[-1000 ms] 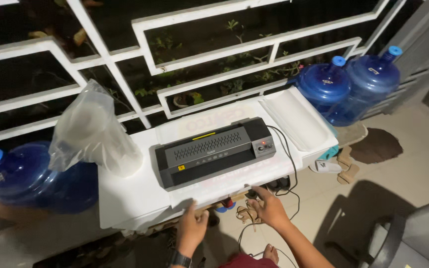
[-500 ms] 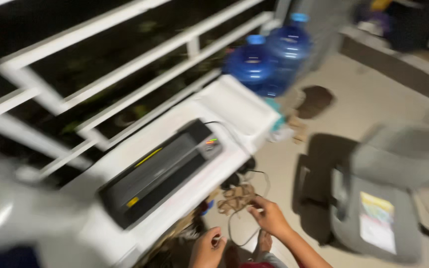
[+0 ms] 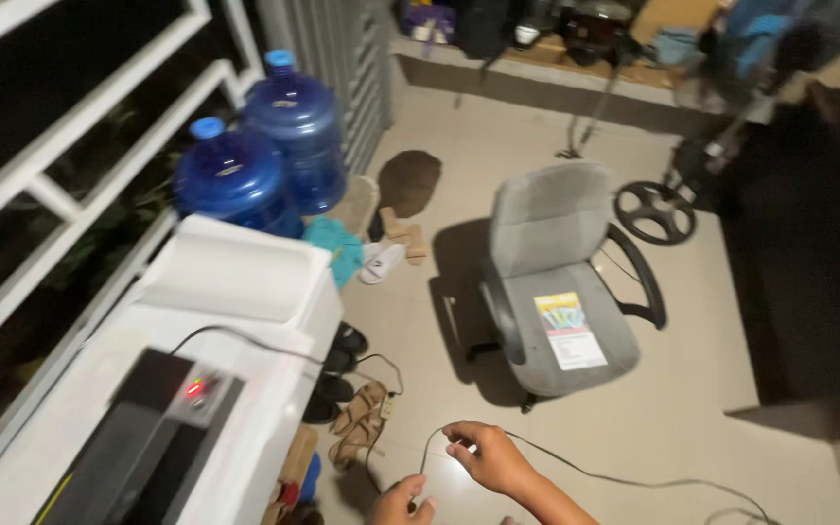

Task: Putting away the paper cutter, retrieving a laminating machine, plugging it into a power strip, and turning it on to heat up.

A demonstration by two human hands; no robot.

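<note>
- Since the earlier frame, the view has swung right and away from the railing: the grey office chair (image 3: 556,292) now sits mid-frame, and the black machine (image 3: 138,442) has slid to the near-left corner.
- Both hands have come off the bench edge and now work a thin dark cable (image 3: 614,476) low in the frame, over the floor.
- Right hand (image 3: 488,457) sits near centre at the bottom, its fingers (image 3: 459,449) narrowed around the cable where it loops up and over them.
- Left hand (image 3: 402,501) is just below and to the left, partly cut off by the frame edge; its fingers curl closed against the same cable.
- From the right hand the cable trails off to the right across the tan tiled floor (image 3: 731,369).
- White bench (image 3: 245,321) runs along the left side beside the white railing (image 3: 70,156), carrying the black machine, which shows a small red light, with a white tray-like piece at its far end.
- Another dark cord runs from the machine over the bench edge.
- Two blue water jugs (image 3: 264,146) stand on the floor at the bench's far end.
- Sandals (image 3: 362,423) and slippers lie on the floor beside the bench.
- A coloured paper sheet (image 3: 568,331) lies on the chair seat.
- Far off, a cluttered low shelf runs along the wall, and a dark wheeled frame stands to the far right.
</note>
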